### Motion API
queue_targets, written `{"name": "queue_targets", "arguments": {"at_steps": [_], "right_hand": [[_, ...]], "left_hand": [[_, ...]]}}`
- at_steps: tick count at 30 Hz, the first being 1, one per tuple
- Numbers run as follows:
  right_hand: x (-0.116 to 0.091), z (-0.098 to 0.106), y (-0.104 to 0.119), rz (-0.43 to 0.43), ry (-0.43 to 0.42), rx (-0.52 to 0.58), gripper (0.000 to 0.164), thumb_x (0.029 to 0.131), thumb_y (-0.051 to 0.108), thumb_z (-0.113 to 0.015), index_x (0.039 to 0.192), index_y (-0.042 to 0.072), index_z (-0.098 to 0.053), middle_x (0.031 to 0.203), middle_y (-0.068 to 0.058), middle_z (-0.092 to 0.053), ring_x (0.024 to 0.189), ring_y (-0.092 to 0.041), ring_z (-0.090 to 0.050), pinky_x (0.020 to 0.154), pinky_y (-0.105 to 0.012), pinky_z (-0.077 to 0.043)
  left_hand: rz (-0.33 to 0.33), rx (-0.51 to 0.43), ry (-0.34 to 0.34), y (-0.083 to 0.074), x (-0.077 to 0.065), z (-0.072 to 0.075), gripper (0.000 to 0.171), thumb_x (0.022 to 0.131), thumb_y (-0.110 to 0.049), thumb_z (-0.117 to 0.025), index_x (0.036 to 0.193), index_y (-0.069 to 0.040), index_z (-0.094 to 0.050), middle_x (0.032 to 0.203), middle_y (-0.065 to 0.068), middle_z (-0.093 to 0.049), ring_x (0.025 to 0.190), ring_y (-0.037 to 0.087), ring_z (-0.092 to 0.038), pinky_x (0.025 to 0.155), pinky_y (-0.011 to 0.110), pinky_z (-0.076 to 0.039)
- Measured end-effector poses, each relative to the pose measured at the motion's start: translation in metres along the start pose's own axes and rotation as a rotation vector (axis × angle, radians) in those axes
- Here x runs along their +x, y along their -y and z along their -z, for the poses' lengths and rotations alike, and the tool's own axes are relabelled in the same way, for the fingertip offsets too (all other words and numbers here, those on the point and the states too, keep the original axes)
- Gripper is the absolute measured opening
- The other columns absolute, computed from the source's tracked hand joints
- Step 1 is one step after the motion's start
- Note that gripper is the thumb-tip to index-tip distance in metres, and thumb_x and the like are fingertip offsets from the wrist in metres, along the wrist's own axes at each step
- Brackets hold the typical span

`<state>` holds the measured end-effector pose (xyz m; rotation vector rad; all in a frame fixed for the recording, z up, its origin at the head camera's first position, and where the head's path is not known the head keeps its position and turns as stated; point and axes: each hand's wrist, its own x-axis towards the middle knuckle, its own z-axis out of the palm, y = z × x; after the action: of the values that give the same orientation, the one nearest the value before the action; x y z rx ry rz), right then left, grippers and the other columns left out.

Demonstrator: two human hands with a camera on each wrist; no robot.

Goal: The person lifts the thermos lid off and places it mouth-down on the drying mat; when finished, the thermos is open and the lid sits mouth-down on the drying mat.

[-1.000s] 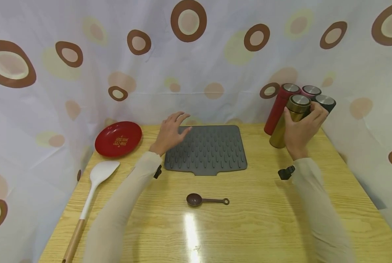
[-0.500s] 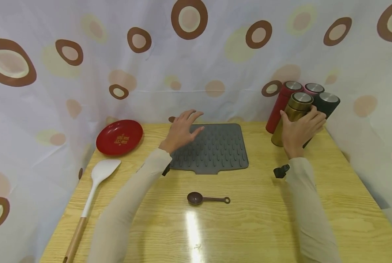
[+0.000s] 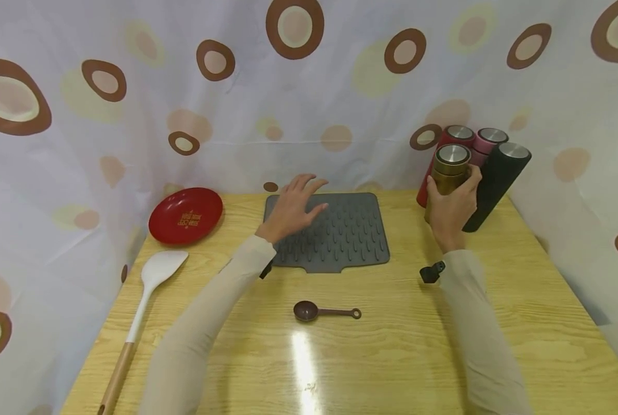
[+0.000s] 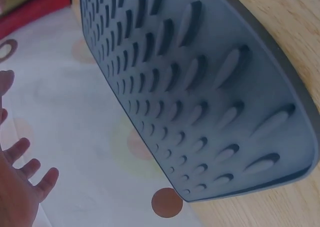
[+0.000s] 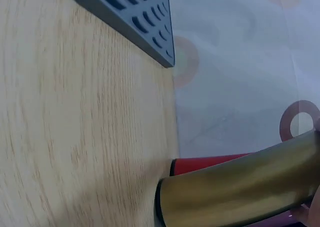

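Observation:
My right hand (image 3: 452, 210) grips a gold thermos bottle (image 3: 450, 173) with a silver-topped lid, thumb on its left side and fingers round its right. In the right wrist view the gold thermos (image 5: 240, 184) overlaps a red one (image 5: 205, 163) behind it. Red (image 3: 456, 135), pink (image 3: 489, 138) and black (image 3: 498, 184) thermoses stand close around it at the back right. My left hand (image 3: 293, 210) is over the left part of a dark grey ridged mat (image 3: 340, 230), fingers spread, holding nothing. The left wrist view shows its fingers apart from the mat (image 4: 165, 87).
A brown measuring spoon (image 3: 309, 311) lies in front of the mat. At the left, a red plate (image 3: 185, 216) leans near the curtain, with a white spatula (image 3: 155, 271) with a wooden handle before it. Patterned curtains (image 3: 267, 115) bound the wooden table (image 3: 402, 346) behind and at both sides.
My right hand has shifted left with the gold thermos, uncovering more of the black and pink ones. My left hand has moved right over the mat.

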<state>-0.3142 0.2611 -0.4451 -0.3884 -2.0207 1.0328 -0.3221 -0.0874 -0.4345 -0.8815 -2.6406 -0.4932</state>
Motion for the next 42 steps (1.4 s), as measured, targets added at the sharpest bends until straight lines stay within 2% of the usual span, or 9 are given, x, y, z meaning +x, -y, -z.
{"name": "queue_targets", "arguments": {"at_steps": [7, 11, 19, 23, 28, 31, 34, 38, 42], "right_hand": [[-0.001, -0.008, -0.006, 0.079, 0.126, 0.023, 0.079, 0.081, 0.043, -0.077, 0.145, 0.014, -0.040, 0.141, -0.012, -0.048, 0.134, -0.023, -0.046, 0.115, -0.042, -0.035], [-0.005, -0.010, -0.012, 0.145, 0.213, 0.051, 0.074, 0.079, 0.034, -0.081, 0.141, 0.012, -0.046, 0.136, -0.015, -0.049, 0.129, -0.027, -0.048, 0.112, -0.047, -0.037], [-0.022, -0.017, -0.004, 0.392, 0.357, -0.059, 0.074, 0.074, 0.031, -0.087, 0.139, 0.018, -0.054, 0.131, -0.016, -0.058, 0.116, -0.037, -0.058, 0.094, -0.058, -0.047], [-0.031, -0.018, 0.008, 0.507, 0.390, -0.101, 0.075, 0.073, 0.030, -0.088, 0.139, 0.014, -0.055, 0.127, -0.017, -0.060, 0.109, -0.040, -0.061, 0.087, -0.058, -0.049], [-0.039, -0.017, 0.018, 0.681, 0.443, -0.133, 0.078, 0.069, 0.025, -0.090, 0.138, 0.010, -0.056, 0.126, -0.019, -0.060, 0.111, -0.041, -0.059, 0.089, -0.061, -0.047], [-0.042, -0.015, 0.023, 0.786, 0.465, -0.150, 0.081, 0.068, 0.025, -0.091, 0.139, 0.011, -0.055, 0.125, -0.019, -0.061, 0.114, -0.040, -0.057, 0.094, -0.060, -0.045], [-0.044, -0.013, 0.028, 0.867, 0.474, -0.170, 0.086, 0.067, 0.026, -0.091, 0.142, 0.011, -0.052, 0.127, -0.020, -0.060, 0.118, -0.040, -0.056, 0.097, -0.059, -0.043], [-0.049, -0.011, 0.034, 0.898, 0.482, -0.141, 0.091, 0.065, 0.024, -0.092, 0.143, 0.004, -0.048, 0.129, -0.022, -0.060, 0.117, -0.041, -0.057, 0.097, -0.058, -0.046], [-0.052, -0.010, 0.038, 0.889, 0.507, -0.080, 0.087, 0.067, 0.025, -0.092, 0.139, 0.002, -0.049, 0.128, -0.022, -0.061, 0.115, -0.040, -0.060, 0.092, -0.056, -0.051]], "left_hand": [[-0.009, -0.006, 0.016, -0.010, 0.008, -0.002, 0.057, 0.098, -0.046, -0.054, 0.150, -0.027, -0.038, 0.154, 0.008, -0.037, 0.145, 0.027, -0.031, 0.110, 0.057, -0.035], [-0.038, -0.002, 0.017, -0.017, 0.016, -0.006, 0.057, 0.099, -0.047, -0.053, 0.150, -0.027, -0.038, 0.155, 0.009, -0.036, 0.146, 0.028, -0.030, 0.111, 0.056, -0.035], [-0.038, 0.003, 0.013, -0.028, 0.023, -0.004, 0.062, 0.098, -0.048, -0.054, 0.151, -0.023, -0.035, 0.157, 0.008, -0.032, 0.147, 0.027, -0.029, 0.111, 0.055, -0.036], [-0.110, 0.044, -0.037, -0.032, 0.024, -0.001, 0.072, 0.095, -0.051, -0.058, 0.154, -0.022, -0.029, 0.157, 0.010, -0.030, 0.147, 0.027, -0.029, 0.108, 0.054, -0.040], [-0.216, 0.046, -0.117, -0.036, 0.026, -0.002, 0.079, 0.091, -0.052, -0.064, 0.154, -0.024, -0.026, 0.158, 0.011, -0.026, 0.147, 0.027, -0.030, 0.107, 0.052, -0.042], [-0.267, 0.036, -0.120, -0.038, 0.026, -0.001, 0.079, 0.089, -0.047, -0.069, 0.153, -0.023, -0.029, 0.159, 0.011, -0.026, 0.148, 0.026, -0.029, 0.109, 0.052, -0.041], [-0.344, 0.078, -0.092, -0.039, 0.024, 0.001, 0.073, 0.090, -0.040, -0.070, 0.151, -0.024, -0.033, 0.158, 0.008, -0.029, 0.148, 0.026, -0.029, 0.109, 0.049, -0.043], [-0.434, 0.094, -0.061, -0.042, 0.020, 0.004, 0.062, 0.095, -0.028, -0.066, 0.150, -0.024, -0.038, 0.157, 0.008, -0.032, 0.146, 0.026, -0.032, 0.108, 0.038, -0.046], [-0.470, 0.067, -0.071, -0.046, 0.014, 0.010, 0.061, 0.095, -0.017, -0.066, 0.149, -0.024, -0.039, 0.155, 0.010, -0.034, 0.143, 0.024, -0.036, 0.106, 0.032, -0.046]]}}
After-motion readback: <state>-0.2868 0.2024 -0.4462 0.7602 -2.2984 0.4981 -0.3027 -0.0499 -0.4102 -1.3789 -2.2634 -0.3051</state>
